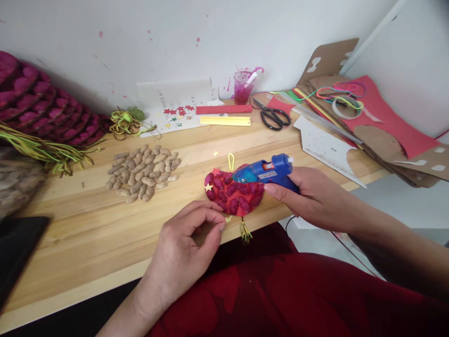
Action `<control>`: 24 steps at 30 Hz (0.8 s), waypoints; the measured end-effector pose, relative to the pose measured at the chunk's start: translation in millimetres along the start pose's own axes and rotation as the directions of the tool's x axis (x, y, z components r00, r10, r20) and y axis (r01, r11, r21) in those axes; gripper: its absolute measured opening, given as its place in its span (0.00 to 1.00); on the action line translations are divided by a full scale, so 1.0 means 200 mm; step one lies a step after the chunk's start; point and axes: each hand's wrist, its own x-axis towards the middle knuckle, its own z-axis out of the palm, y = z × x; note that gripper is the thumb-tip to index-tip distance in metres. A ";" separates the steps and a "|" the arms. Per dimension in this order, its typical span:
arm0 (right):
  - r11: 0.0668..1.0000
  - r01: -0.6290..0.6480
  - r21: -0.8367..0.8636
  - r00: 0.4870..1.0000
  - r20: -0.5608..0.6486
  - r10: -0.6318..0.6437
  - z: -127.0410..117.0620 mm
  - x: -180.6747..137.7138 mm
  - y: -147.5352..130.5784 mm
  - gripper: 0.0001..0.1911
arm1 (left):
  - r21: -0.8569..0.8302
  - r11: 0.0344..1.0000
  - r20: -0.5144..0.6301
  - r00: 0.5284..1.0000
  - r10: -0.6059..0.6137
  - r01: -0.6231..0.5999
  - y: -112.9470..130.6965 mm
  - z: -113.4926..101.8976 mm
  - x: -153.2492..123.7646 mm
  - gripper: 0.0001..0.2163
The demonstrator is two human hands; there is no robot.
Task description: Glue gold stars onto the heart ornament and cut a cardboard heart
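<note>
My right hand [308, 194] is wrapped round a blue hot glue gun [277, 171], its nozzle pointing left over the top of a red ornament [235, 203]. Dyed magenta peanut shells cover the ornament, which has a yellow loop [231, 162] at its top and a green-yellow tassel [245, 234] at its bottom. A yellow star [208, 187] and a red star [216, 172] sit on its left edge. Beside its lower left, my left hand [192, 238] is closed, thumb and forefinger pinching another small yellow star [228, 219].
A pile of peanuts [142, 171] lies left, with green-yellow cord [126, 122] behind it. Small stars on paper [150, 128], folded red [224, 109] and yellow strips [224, 121], a magenta-stained cup [242, 89] and scissors [275, 118] line the back. Cardboard [382, 145] is stacked right.
</note>
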 end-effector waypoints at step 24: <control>1.000 -0.026 -0.016 1.000 0.002 0.026 -0.02 -0.03 -0.04 0.19 | 0.035 0.999 0.050 0.998 0.025 -0.027 0.02 0.00 0.00 0.04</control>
